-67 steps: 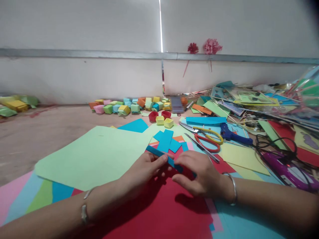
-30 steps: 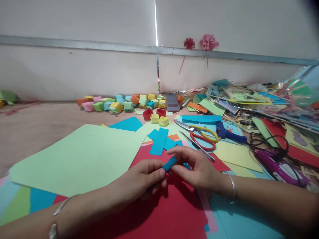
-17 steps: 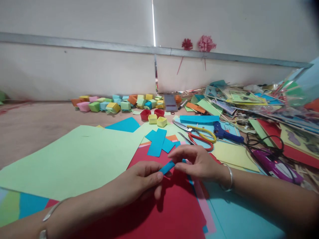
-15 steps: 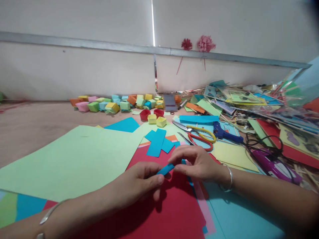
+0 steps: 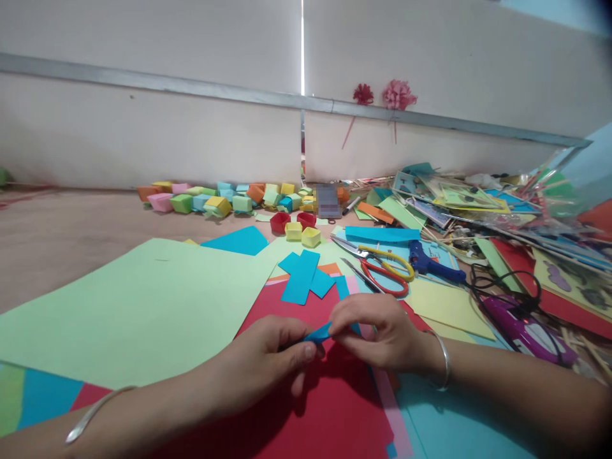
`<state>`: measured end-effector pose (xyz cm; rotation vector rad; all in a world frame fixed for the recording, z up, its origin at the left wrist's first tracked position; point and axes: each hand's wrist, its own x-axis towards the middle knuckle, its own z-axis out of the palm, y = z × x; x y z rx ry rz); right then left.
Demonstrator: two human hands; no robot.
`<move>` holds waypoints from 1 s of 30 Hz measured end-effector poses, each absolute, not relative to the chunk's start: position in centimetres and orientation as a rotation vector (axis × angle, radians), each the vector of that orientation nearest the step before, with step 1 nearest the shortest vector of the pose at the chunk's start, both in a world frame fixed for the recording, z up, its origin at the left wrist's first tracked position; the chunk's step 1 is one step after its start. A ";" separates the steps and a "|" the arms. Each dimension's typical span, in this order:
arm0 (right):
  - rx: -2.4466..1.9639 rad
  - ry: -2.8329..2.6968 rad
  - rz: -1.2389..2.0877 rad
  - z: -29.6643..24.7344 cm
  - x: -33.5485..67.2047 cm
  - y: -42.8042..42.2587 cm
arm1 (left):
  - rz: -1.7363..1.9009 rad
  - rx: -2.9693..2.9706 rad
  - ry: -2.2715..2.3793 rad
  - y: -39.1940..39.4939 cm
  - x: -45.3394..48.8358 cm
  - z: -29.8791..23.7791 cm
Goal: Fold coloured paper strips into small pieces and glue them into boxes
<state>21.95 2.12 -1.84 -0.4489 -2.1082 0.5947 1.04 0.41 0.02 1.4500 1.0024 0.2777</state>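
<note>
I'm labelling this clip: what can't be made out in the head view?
Head view:
Ends of the blue strip: hidden by the left hand and right hand.
Near end of the pen: behind the right hand.
Face of the grey rectangle: blurred by pixelation.
Near edge of the red sheet: cut off at the bottom.

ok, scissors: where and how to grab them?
Probably by the handle loops, the right hand coming from the near right: the loops spread on that side, while the blades point away to the left.

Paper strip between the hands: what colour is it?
The paper strip is bright blue, seen best in the head view.
</note>
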 end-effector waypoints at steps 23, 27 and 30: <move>-1.026 -1.824 1.066 -2.3 20.8 0.6 | 0.316 1.575 1.110 0.0 1.1 -0.3; -1.050 -1.727 1.143 -2.4 20.7 0.6 | 0.270 1.614 1.102 0.1 1.1 0.0; -1.025 -1.793 1.096 -2.2 20.7 0.5 | 0.223 1.681 1.119 0.1 1.1 0.1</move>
